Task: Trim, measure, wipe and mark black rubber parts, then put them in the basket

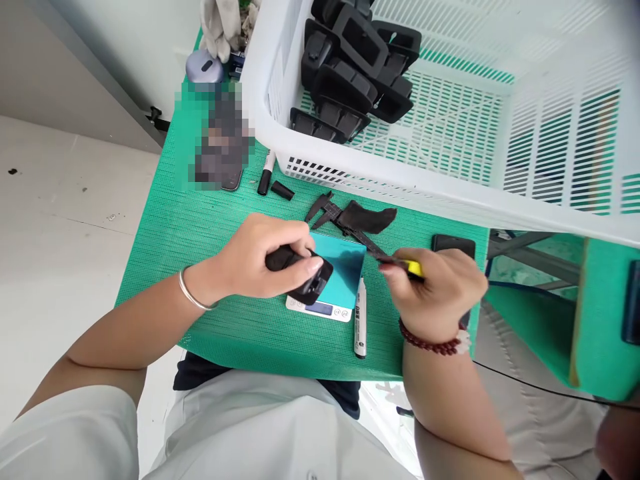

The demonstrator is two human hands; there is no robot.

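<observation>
My left hand [273, 257] is closed around a black plastic part [313, 283], with the thumb pressed along its top. The part sits over a small white digital scale [345, 313] that has a shiny blue top plate. Off to the right, my right hand [437, 283] is closed on a yellow-and-black hand tool [414, 268]; the fist hides most of it. A dark caliper [330, 212] lies beyond the scale, its beam running toward my right fist. Beside it rests a curved black piece [367, 218]. Along the scale's right edge lies a white marker [361, 323].
A large white basket [350, 167] with several black plastic parts [345, 87] stands at the back. An uncapped marker [267, 172], its black cap [283, 191] and a purple case [204, 67] lie at left. A dark phone [453, 244] is near the green table's [200, 233] right edge.
</observation>
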